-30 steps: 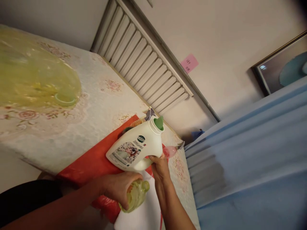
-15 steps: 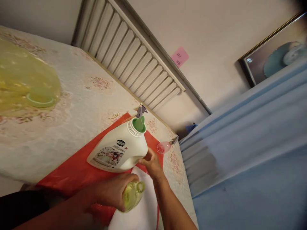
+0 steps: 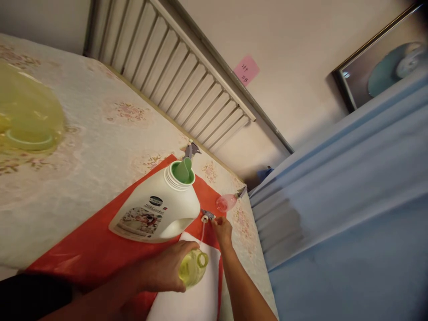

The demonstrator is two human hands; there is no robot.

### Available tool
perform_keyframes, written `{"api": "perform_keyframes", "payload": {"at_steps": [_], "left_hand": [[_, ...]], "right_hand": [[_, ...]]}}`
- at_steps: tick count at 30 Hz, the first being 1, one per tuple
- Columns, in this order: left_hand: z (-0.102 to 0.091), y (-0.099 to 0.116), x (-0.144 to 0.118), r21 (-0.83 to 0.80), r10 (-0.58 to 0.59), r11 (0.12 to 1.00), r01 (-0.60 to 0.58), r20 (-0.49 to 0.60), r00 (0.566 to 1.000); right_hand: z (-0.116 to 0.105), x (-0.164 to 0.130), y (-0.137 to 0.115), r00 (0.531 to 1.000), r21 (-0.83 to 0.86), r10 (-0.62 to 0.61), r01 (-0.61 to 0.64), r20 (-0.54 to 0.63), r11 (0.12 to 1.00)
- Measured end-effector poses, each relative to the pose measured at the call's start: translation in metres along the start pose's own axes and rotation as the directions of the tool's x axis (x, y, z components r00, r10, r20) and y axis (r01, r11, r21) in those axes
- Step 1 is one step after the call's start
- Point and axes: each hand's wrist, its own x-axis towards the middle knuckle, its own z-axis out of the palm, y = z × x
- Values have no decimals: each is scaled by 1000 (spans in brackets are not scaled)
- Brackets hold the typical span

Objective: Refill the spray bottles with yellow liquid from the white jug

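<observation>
**Two Hands, One Bottle, One Sprayer Head**

While a yellow bag (image 3: 26, 120) lies blurred at the far left, at about nine o'clock of the view, the flowered tablecloth (image 3: 100, 133) spreads beneath it toward the slatted radiator (image 3: 174, 76) at twelve o'clock. On the cloth lies a red sheet (image 3: 100, 249), and on that sheet stands a white jug (image 3: 157, 209), uncapped, with a green spout (image 3: 182, 171) showing in its mouth. A grey trigger sprayer (image 3: 191, 149) pokes up just behind the jug, at its one o'clock.

At six o'clock of the jug, the left hand (image 3: 167, 267) is wrapped around a small yellow bottle (image 3: 192, 267), fingers closed about its body, the open neck tipped toward three o'clock. The bottle hangs over a white cloth (image 3: 197, 298) that lies on the red sheet.

Just to the right, the right hand (image 3: 222, 229) pinches a sprayer head (image 3: 207, 217) between fingertips; its thin tube (image 3: 202, 229) hangs down toward the bottle's neck, and whether the tube's end touches the neck cannot be told. The sprayer head sits near the jug's handle, at its four o'clock.

At two o'clock of the right hand lies a pink bottle (image 3: 226, 203) on the tablecloth, beside the red sheet's edge. Farther right, a pink note (image 3: 246, 70) sticks to the wall, a blue fabric (image 3: 341, 214) fills the lower right, and a framed picture (image 3: 381, 62) hangs at two o'clock of the view.
</observation>
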Motion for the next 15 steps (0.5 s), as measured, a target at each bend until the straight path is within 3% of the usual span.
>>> {"api": "perform_keyframes", "payload": {"at_steps": [7,15], "left_hand": [[6,-4,11,1,21,1000,-21,-8,1000],[6,-5,14,-6,45,999,-46,-9,999]], "right_hand": [[21,10,-11,998,-108,-13,20,67,994],[34,16,-13,990,0,-1,1,142,1000]]}}
